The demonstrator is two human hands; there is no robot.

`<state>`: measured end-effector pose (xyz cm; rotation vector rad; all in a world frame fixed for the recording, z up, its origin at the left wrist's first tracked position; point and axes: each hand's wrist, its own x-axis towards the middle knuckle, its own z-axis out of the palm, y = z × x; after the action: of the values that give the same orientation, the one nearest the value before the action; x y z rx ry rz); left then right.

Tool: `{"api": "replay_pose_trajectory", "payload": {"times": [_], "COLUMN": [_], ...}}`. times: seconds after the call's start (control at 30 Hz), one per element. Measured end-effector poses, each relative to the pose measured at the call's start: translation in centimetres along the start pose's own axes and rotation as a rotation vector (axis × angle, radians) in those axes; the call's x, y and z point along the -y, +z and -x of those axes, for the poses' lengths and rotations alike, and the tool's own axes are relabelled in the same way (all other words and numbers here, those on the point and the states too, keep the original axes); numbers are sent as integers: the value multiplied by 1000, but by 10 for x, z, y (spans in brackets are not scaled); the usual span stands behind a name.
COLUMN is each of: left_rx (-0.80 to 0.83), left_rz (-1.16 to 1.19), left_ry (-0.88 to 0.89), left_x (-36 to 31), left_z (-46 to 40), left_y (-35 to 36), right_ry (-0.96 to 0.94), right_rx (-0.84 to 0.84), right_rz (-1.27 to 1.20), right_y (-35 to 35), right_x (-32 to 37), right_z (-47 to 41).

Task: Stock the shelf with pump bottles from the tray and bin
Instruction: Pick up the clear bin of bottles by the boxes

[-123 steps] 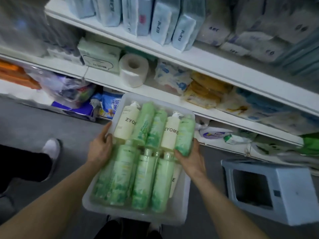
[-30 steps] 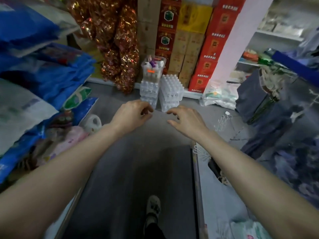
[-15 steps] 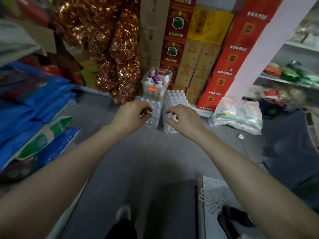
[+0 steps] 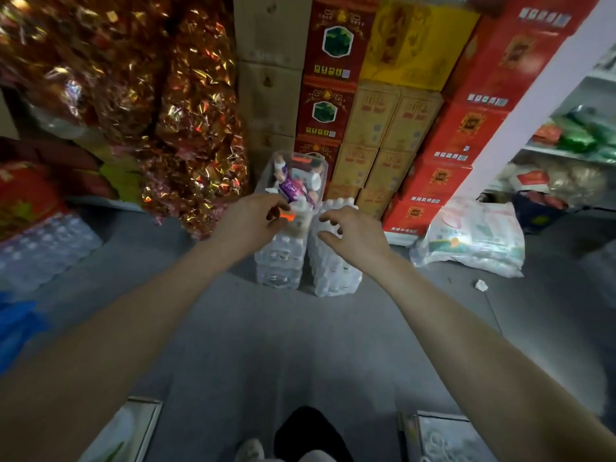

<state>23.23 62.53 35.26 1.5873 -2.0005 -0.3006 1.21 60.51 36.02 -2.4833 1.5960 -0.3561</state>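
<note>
Step in hand, prob.: fetching the clear bin (image 4: 293,171) of bottles, which sat at frame centre atop the left of two shrink-wrapped water packs (image 4: 280,258), w/ stacked cartons (image 4: 383,128) behind. Both arms reached fwd; left hand (image 4: 248,223) and right hand (image 4: 353,233) empty, fingers loosely curled, just short of the bin, neither gripping. Next move likely needs a hand on each side wall, then a level lift.
</note>
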Motion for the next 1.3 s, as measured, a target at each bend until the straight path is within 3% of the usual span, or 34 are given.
{"api": "replay_pose_trajectory", "payload": {"times": [0.33,0.6,0.83,1.1,1.3], "left_rx": [21,114,228,312,438], "left_rz": [3,41,67,39,32], "left_ry": [-52,-300,-449,-414,-573], "left_x": [107,178,259,364,417], "left_z": [-214,-355,-431,-485,-494], "left_y": [63,114,178,269,318], "right_ry": [34,110,277,477,616], "right_rx": [58,76,187,290,337], "right_rz": [-42,-137,-237,-234,-285], "right_y": [46,88,171,271,332], "right_x": [-103,-186,-245,-294,-309], "right_z": [-235,-400,-475,-526,-542]}}
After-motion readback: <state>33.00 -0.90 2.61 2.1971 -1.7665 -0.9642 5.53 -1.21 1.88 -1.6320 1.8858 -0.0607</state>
